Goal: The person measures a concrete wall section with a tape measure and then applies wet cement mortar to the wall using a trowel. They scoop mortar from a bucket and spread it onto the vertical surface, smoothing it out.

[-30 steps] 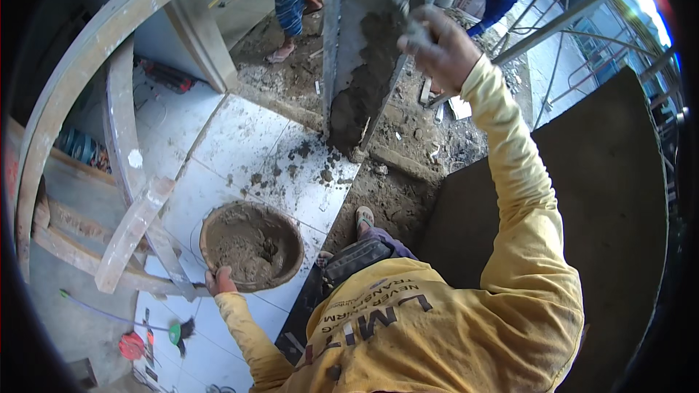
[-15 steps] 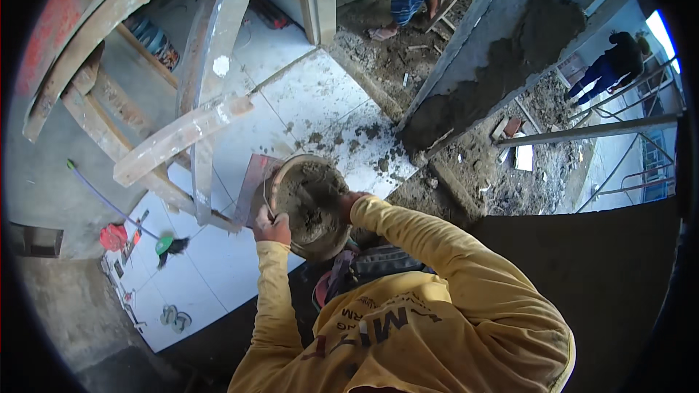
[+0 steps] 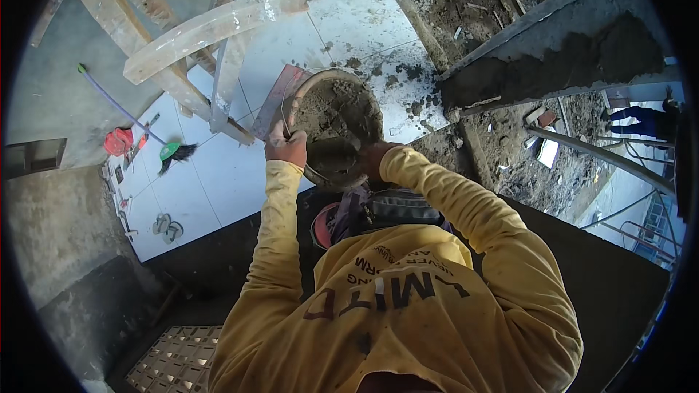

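Observation:
A round bucket (image 3: 294, 105) of grey mortar (image 3: 338, 105) stands in front of my body, its wire handle at the left. My left hand (image 3: 286, 147) is closed on the bucket's left rim beside the wire. At the right side of the bucket, my right hand (image 3: 373, 161) is curled, its fingers mostly in shadow. A flat, dark trowel (image 3: 331, 154) reaches from this hand into the mortar; its handle is hidden.
A curved wooden piece (image 3: 211, 33) and timber supports stand ahead left. Mortar splashes dot the white tiles (image 3: 357, 11). A mortar-smeared slanted beam (image 3: 553, 65) rises at the right. A broom (image 3: 170, 151) and slippers (image 3: 167, 227) lie left; a person (image 3: 644, 118) is far right.
My view has tipped downward, so the bucket appears higher. The trowel and right hand have shifted toward the near side of the bucket. My left hand keeps its hold on the rim.

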{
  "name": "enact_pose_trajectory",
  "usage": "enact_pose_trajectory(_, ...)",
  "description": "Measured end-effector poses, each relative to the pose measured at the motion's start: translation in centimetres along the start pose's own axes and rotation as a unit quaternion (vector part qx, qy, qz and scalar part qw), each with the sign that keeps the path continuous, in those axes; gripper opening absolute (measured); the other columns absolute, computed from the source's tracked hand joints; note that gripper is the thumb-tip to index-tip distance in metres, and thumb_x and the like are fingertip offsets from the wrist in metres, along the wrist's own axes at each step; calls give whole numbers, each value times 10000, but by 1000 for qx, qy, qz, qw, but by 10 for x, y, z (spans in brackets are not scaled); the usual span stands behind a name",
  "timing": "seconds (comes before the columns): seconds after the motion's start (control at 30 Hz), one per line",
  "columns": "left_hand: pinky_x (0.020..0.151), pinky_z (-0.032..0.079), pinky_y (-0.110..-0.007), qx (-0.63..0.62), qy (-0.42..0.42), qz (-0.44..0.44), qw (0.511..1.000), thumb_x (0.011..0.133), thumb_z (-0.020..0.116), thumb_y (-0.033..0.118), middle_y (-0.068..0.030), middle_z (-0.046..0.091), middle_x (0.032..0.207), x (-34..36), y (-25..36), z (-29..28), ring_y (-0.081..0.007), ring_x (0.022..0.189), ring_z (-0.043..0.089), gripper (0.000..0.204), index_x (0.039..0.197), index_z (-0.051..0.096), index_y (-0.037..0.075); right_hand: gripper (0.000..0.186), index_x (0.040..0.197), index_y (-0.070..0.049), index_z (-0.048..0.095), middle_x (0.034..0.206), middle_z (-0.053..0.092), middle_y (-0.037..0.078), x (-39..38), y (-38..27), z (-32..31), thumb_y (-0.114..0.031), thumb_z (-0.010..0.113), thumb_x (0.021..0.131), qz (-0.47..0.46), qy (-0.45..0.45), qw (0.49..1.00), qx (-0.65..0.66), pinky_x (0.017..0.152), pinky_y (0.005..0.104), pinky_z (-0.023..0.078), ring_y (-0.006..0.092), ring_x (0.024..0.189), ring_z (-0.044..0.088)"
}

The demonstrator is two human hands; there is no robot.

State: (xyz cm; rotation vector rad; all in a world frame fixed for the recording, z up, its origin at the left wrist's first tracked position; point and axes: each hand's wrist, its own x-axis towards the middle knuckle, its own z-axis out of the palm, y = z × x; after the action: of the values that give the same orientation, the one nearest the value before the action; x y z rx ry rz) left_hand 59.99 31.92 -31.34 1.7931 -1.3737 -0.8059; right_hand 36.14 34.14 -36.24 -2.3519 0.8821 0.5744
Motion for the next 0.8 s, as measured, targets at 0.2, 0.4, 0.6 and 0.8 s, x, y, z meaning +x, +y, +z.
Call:
enact_pose_trajectory(0.2,634,465,-465,25,15,-17,999,755,562,164,-193,603,705,-15,16,-6,-415,672,580,190,888,585,30,256,1002,-115,712,1099,669,101,-22,48,-13,-239,532,871,158,48,986,32,868,412,548,295,1029,647)
enact_pose_trajectory(0.4,643,461,-476,79,13,-32,996,751,572,194,-219,608,754,-19,36,9,-434,703,580,229,903,573,23,307,1097,-118,695,1028,681,141,9,-13,-8,-259,532,878,0,32,999,12,862,440,542,341,968,657)
enact_pose_trajectory(0.6,652,472,-463,51,13,-2,999,757,567,189,-226,624,794,-5,15,-11,-425,733,596,219,897,582,20,327,1127,-133,666,1088,653,94,-13,-2,-31,-267,601,836,-84,86,985,121,905,397,515,307,1058,608)
enact_pose_trajectory(0.8,775,508,-344,-155,-18,-32,987,741,567,102,-141,681,973,6,-4,-5,-227,828,641,344,1056,635,-19,347,1118,-166,673,1124,619,77,-118,70,-33,-294,632,799,-162,184,957,-154,914,361,500,280,1097,573)
